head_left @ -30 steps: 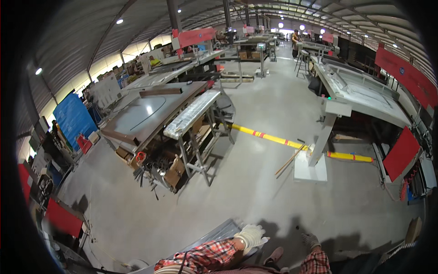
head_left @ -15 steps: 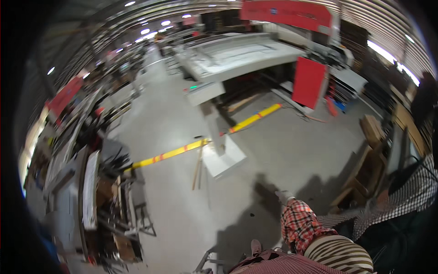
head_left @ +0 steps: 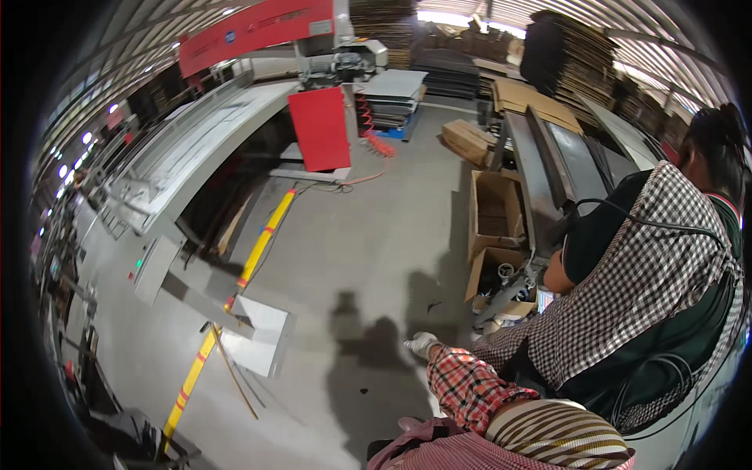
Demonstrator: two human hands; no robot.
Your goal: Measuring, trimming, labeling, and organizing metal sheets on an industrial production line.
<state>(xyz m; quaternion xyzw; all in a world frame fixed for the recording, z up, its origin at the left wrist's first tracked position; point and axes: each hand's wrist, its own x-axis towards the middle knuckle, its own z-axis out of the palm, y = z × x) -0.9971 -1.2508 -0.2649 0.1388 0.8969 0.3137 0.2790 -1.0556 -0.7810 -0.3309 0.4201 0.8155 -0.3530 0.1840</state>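
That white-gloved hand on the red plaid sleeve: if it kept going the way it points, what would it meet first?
Probably nothing soon: the white-gloved hand points left, over bare grey concrete floor. Farther along lies the flat white plate, though depth is unclear.

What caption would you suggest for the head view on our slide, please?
A white-gloved hand on a red plaid sleeve hangs above the grey floor, beside a co-worker in a checked shirt.

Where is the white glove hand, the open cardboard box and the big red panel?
Gloved hand (head_left: 423,343): head view, back of the glove.
Open cardboard box (head_left: 495,205): head view, its inner wall.
Red panel (head_left: 320,129): head view, middle of its face.
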